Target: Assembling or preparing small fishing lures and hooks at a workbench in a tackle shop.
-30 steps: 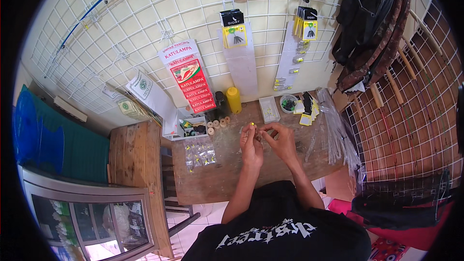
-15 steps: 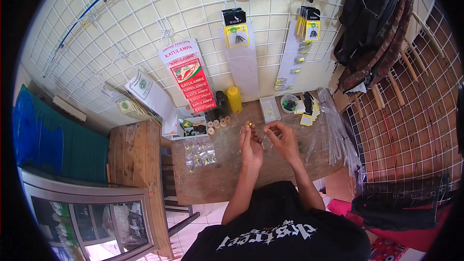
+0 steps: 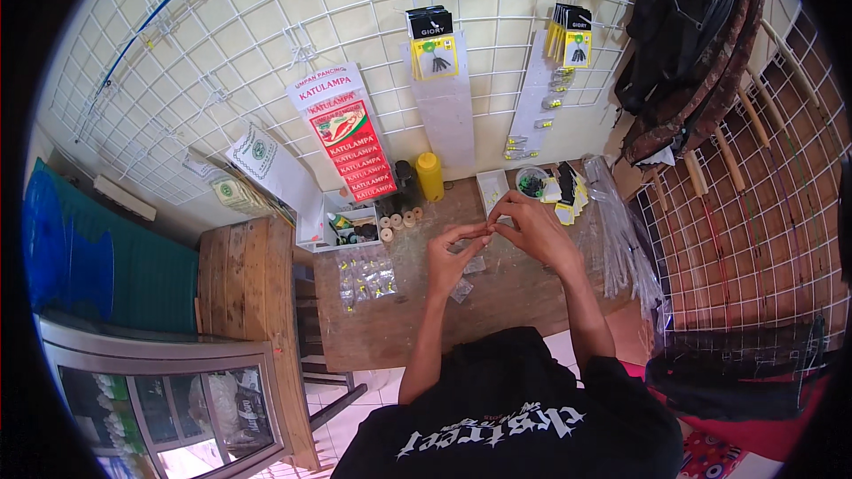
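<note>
Left hand (image 3: 451, 255) and right hand (image 3: 534, 229) are held fingertips together, grip indiscernible; clear plastic packets (image 3: 461, 290), judged light, slippery, are best edge-pinched.

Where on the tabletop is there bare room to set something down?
Bare tabletop shows between the forearms, nearer the black shirt than the loose clear packets; another patch lies front-left, below the yellow-dotted packets. The back is crowded: spools, yellow bottle, white tray, cards.
</note>
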A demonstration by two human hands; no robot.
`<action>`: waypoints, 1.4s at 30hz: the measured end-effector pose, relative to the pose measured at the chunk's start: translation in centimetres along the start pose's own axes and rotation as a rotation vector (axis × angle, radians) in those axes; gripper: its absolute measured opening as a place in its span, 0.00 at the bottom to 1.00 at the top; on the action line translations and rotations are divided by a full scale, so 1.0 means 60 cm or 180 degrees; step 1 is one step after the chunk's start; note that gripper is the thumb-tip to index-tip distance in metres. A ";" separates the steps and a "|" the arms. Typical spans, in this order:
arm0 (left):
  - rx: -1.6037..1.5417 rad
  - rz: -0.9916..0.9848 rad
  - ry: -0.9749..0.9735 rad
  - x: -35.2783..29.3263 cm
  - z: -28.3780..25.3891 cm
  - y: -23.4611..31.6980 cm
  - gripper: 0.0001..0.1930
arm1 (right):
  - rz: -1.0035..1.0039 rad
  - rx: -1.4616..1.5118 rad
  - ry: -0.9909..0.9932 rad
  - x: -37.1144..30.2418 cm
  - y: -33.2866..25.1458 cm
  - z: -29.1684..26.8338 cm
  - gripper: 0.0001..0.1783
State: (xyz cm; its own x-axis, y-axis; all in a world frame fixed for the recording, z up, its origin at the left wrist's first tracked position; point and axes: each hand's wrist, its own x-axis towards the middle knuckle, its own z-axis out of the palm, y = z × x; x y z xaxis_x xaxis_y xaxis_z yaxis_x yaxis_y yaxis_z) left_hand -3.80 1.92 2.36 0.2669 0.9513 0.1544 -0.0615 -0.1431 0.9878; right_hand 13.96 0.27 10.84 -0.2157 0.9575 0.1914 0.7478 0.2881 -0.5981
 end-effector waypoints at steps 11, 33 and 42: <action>-0.0068 -0.0307 -0.0338 0.013 -0.011 -0.005 0.11 | 0.0078 0.0610 0.0063 0.012 0.004 -0.001 0.06; -0.0563 -0.1015 -0.0691 -0.009 0.020 -0.081 0.15 | 0.0388 0.0974 -0.0435 0.006 0.087 0.049 0.05; -0.3527 -0.1730 0.1145 -0.040 -0.027 -0.192 0.20 | 0.1228 0.1114 0.0286 0.093 0.280 0.182 0.06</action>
State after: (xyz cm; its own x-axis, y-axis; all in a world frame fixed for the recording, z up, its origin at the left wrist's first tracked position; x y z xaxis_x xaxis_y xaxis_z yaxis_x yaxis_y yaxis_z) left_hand -5.26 1.75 -9.43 0.2466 0.8603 -0.4462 -0.8360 0.4218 0.3511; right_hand 18.48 10.61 -6.66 0.1000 0.9943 -0.0370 0.5046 -0.0827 -0.8594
